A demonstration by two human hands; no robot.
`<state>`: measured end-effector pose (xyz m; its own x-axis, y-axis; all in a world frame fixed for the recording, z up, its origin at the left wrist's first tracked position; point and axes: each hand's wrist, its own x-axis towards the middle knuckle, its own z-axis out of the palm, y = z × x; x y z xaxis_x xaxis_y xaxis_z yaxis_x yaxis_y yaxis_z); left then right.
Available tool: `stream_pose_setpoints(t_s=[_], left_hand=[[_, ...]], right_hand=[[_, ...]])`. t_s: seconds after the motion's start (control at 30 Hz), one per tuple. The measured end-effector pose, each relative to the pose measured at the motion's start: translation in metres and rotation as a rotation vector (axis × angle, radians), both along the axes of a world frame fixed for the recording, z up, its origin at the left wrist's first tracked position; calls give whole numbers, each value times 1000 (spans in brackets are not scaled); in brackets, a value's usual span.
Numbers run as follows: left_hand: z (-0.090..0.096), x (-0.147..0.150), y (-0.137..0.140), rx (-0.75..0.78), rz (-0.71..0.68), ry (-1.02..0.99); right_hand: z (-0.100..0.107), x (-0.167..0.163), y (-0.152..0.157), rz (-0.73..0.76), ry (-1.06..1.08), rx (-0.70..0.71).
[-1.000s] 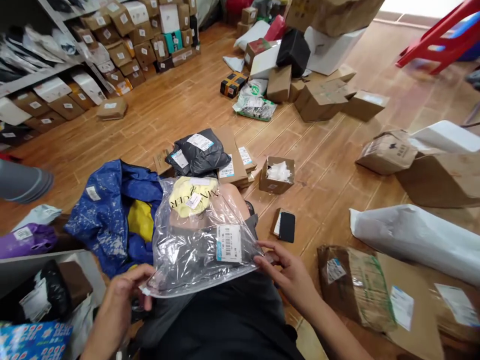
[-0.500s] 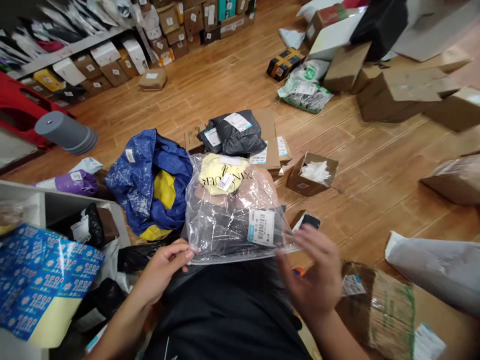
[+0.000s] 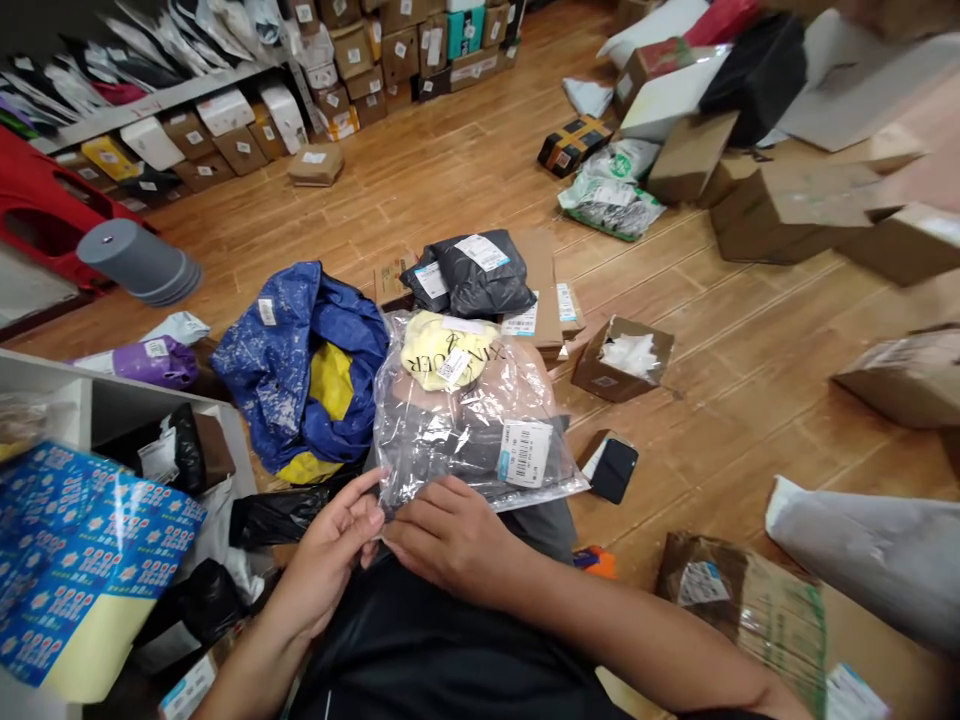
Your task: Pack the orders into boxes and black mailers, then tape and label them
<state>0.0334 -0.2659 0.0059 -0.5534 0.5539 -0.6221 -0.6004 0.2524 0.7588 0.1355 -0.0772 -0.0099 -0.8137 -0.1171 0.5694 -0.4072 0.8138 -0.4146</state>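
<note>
A clear plastic bag (image 3: 480,460) lies over my lap, with a pale yellow item (image 3: 424,345) and darker contents showing through it. Dark lettering is printed on the bag, and a white barcode label (image 3: 524,452) sits near its right side. At the bag's lower left corner, my left hand (image 3: 346,525) pinches the edge between thumb and fingers. Right beside it, my right hand (image 3: 450,530) has its fingers closed on the same edge, back of the hand upward. Its fingertips are partly hidden.
Left of the bag lies a blue and yellow sack (image 3: 300,370). Dark grey parcels (image 3: 487,285) lie beyond it. A small open carton (image 3: 622,360) and a phone (image 3: 615,470) are to the right. A grey shelf unit (image 3: 169,385) stands at left; cartons (image 3: 795,215) crowd the far right.
My right hand has moved left from the bag's right corner to the left corner, beside my left hand, and its fingers have closed. The phone is now uncovered.
</note>
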Motion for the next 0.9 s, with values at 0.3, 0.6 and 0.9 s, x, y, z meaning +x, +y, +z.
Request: stream_pose_setpoints(t_s=[0.3, 0.6, 0.9], left_hand=[[-4, -23, -31, -155, -53, 291], [4, -11, 19, -28, -645, 1681], [-2, 1, 73, 161, -862, 1456]], right_hand=[[-20, 134, 107, -330, -154, 66], [-35, 157, 93, -507, -86, -10], [-33, 155, 80, -617, 31, -62]])
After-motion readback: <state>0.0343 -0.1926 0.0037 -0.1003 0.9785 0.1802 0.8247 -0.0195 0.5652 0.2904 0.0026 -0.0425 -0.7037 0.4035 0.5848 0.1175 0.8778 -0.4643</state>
